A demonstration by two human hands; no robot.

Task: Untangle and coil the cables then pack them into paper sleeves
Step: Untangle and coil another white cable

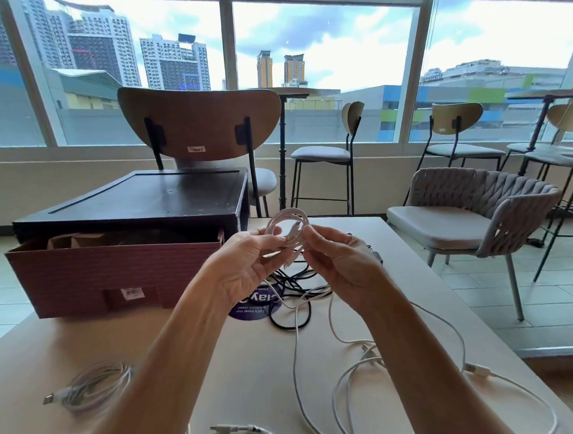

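A small white cable coil (pixel 288 220) is held up above the table between both hands. My left hand (pixel 244 264) pinches its left side and my right hand (pixel 338 264) pinches its right side, where a plug end hangs down. Below them a tangle of black cable (pixel 292 301) and loose white cable (pixel 348 374) spreads over the table. A finished white coil (pixel 94 387) lies at the near left. Another white coil (pixel 245 433) shows partly at the bottom edge. Brown paper sleeves (pixel 79 240) stand inside the cardboard box (pixel 114 275).
The pale table (pixel 209 350) carries a round purple sticker (pixel 256 308) under the tangle. A dark wooden case (pixel 143 199) sits behind the box. A wooden chair (pixel 197 126) stands beyond it and a woven armchair (pixel 467 216) to the right.
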